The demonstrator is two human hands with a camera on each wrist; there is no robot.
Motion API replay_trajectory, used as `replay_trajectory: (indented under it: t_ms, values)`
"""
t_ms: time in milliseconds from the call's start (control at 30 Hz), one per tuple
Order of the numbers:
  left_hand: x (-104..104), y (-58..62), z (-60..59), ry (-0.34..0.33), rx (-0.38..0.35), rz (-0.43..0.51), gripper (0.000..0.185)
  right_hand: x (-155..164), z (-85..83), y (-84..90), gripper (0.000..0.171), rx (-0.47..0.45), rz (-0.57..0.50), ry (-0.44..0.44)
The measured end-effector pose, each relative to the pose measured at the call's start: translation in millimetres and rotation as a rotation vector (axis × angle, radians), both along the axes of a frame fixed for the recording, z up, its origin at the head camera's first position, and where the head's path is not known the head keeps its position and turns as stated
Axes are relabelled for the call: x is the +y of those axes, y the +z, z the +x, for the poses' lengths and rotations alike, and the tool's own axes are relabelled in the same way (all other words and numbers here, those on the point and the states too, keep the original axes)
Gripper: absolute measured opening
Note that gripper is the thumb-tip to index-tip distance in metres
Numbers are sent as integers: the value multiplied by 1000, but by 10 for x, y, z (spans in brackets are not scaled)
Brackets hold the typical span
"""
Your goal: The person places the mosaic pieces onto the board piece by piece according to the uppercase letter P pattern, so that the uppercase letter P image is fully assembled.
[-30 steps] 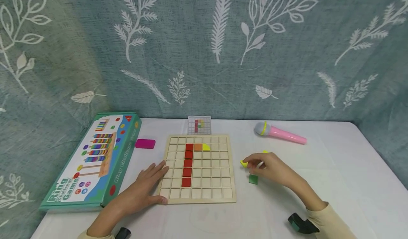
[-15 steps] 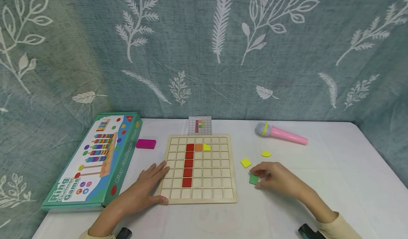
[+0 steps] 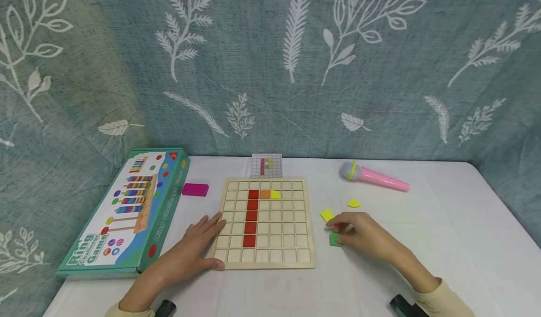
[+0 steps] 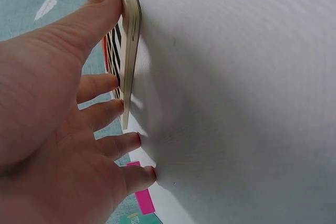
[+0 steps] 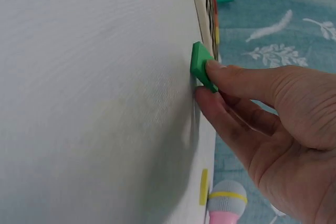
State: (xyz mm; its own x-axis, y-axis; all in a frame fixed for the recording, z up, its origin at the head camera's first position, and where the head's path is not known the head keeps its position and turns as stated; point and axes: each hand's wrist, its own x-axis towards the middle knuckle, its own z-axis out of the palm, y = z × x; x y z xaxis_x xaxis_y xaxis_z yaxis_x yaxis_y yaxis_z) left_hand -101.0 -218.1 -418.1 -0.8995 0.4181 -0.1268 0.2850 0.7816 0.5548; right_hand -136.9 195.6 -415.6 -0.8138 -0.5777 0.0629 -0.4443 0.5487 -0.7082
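Since half a second ago the right hand (image 3: 359,236) has drawn slightly toward the board, and the green tile (image 3: 335,239) with it; the left hand has not shifted.

Table (image 3: 444,223): white cloth, all items on it.
Game box (image 3: 122,213): left side, lying flat.
Board (image 3: 265,223): wooden grid at the centre, with a red column, one orange tile and one yellow piece set in it.
Left hand (image 3: 192,251): fingers straight, lying flat against the board's left edge, thumb at its near corner; it grips nothing.
Right hand: thumb and fingertips pinch the green tile, just right of the board. The wrist view shows the tile tilted up on edge against the cloth; whether it is fully lifted is unclear.
Toy microphone (image 3: 374,177): pink, far right.
Yellow square (image 3: 326,215): just beyond the right hand.
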Motion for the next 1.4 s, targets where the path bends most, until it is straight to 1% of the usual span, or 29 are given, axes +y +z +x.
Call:
replay_trajectory:
  t_ms: [333,433,600,733,1033,1233,1400]
  values:
    - [0,0,8,-1,7,6,96,-214,-90,22,28,-29,-13,21]
    - [5,-1,4,1,4,3,97,-314,-129,32,28,-19,-21,36]
    - [9,1,-1,3,-2,-1,97,-498,-217,48,28,23,-46,76]
    - [0,-5,1,1,3,-3,97,-646,-293,58,27,30,-59,104]
    - [-8,-13,13,4,5,11,96,-971,-448,80,26,38,-63,133]
    - [-7,-18,10,1,7,17,96,-1131,-517,84,26,30,-63,141]
    - [-6,-11,3,5,3,14,97,-1264,-573,101,26,5,-74,145]
